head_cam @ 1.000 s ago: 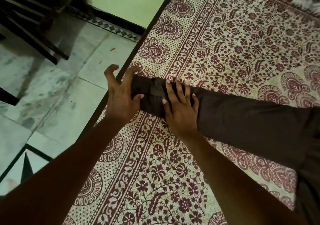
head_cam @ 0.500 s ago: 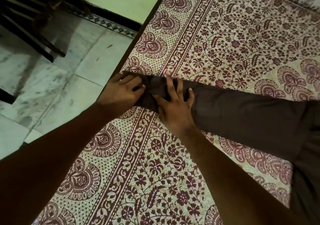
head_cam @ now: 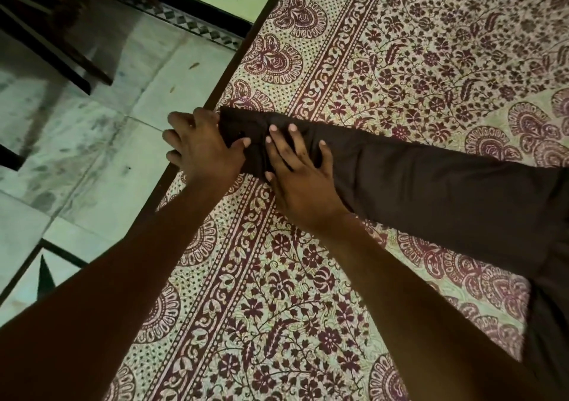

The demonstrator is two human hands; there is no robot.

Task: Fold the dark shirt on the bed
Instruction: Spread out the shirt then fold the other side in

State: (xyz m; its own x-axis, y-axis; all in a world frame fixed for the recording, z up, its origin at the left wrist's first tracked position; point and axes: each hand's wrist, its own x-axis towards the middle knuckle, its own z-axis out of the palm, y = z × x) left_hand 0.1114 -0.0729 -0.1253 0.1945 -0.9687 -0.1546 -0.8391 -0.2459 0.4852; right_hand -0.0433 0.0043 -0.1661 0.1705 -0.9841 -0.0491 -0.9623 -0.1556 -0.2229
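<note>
A dark brown shirt (head_cam: 431,185) lies on the bed, one long sleeve stretched left toward the bed's edge; its body runs off the right side of the frame. My left hand (head_cam: 203,148) grips the cuff end of the sleeve at the bed's edge, thumb on top of the cloth and fingers curled over the end. My right hand (head_cam: 298,178) lies flat on the sleeve just right of the cuff, fingers spread and pressing the cloth down.
The bed carries a cream bedsheet (head_cam: 308,292) printed with maroon flowers and paisley borders. Its dark edge (head_cam: 246,43) runs diagonally; left of it is a pale tiled floor (head_cam: 92,154). Dark wooden furniture legs (head_cam: 61,55) stand at top left.
My left hand went from open above the cuff to gripping the cuff end. My right hand stayed pressed flat on the sleeve. The camera shifted slightly.
</note>
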